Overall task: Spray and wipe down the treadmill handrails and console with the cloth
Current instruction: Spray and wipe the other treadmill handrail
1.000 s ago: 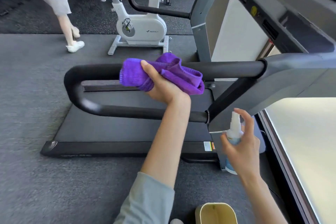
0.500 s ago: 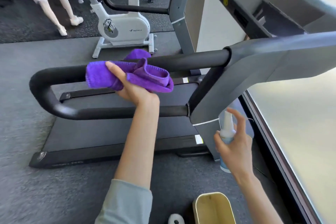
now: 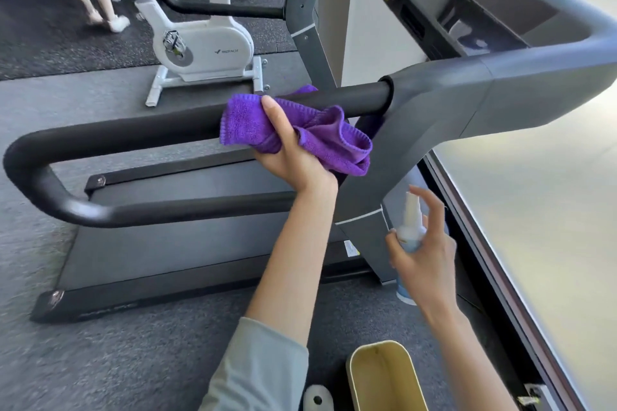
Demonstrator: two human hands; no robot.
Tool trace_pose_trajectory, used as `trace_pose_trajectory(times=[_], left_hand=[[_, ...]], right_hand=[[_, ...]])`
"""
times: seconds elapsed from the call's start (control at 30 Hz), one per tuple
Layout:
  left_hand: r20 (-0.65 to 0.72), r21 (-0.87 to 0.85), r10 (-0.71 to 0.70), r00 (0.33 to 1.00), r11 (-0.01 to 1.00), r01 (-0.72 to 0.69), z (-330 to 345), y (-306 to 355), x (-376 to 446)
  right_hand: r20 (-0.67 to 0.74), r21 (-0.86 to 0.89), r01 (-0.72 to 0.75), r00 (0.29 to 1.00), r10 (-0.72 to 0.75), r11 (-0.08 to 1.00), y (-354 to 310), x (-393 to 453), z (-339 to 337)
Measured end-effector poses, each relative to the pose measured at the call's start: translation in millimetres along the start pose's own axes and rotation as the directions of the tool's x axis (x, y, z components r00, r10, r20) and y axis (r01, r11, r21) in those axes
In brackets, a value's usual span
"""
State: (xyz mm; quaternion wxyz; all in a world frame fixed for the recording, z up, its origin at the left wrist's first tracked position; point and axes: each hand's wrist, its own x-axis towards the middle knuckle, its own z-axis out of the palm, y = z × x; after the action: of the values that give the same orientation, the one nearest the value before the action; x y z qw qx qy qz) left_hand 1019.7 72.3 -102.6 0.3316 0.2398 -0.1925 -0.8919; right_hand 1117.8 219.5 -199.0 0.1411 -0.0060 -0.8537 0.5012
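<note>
Left hand (image 3: 293, 157): grips crumpled purple microfibre cloth (image 3: 310, 133) around black padded handrail (image 3: 140, 130), frame centre.
Right hand (image 3: 424, 257): holds white-capped spray bottle (image 3: 410, 227), lower right, forefinger raised.
Technique: wrap cloth fully, press firmly, slide along rail.

Cloth (image 3: 300, 128): solid purple, no pattern. Handrail (image 3: 133, 132): matte black. Treadmill frame (image 3: 467, 103): dark grey. Spray bottle (image 3: 410, 227): white top, pale blue body. Exercise bike (image 3: 203, 47): white. Bin (image 3: 384, 377): cream yellow. Floor (image 3: 100, 360): speckled grey carpet.

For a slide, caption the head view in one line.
Left hand wraps purple cloth around the treadmill handrail; right hand holds spray bottle.
</note>
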Motion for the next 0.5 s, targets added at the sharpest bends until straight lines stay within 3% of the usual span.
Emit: trace_pose_trajectory(times=[0.13, 0.33, 0.5], left_hand=[[0.048, 0.07, -0.1, 0.994, 0.993, 0.097, 10.8, -20.5, -14.1], [0.078, 0.176, -0.096, 0.992, 0.981, 0.081, 1.4, -24.2, -8.7], [0.067, 0.252, 0.067, 0.996, 0.964, -0.082, -21.7, 17.1, 18.8]], right_hand=[[-0.013, 0.006, -0.008, 1.0, 0.008, 1.0, -0.4, 0.8, -7.4], [-0.019, -0.007, -0.022, 1.0, 0.022, 1.0, -1.4, -0.2, -8.3], [0.025, 0.011, 0.021, 0.999, -0.021, 1.0, -10.3, -1.0, 14.8]])
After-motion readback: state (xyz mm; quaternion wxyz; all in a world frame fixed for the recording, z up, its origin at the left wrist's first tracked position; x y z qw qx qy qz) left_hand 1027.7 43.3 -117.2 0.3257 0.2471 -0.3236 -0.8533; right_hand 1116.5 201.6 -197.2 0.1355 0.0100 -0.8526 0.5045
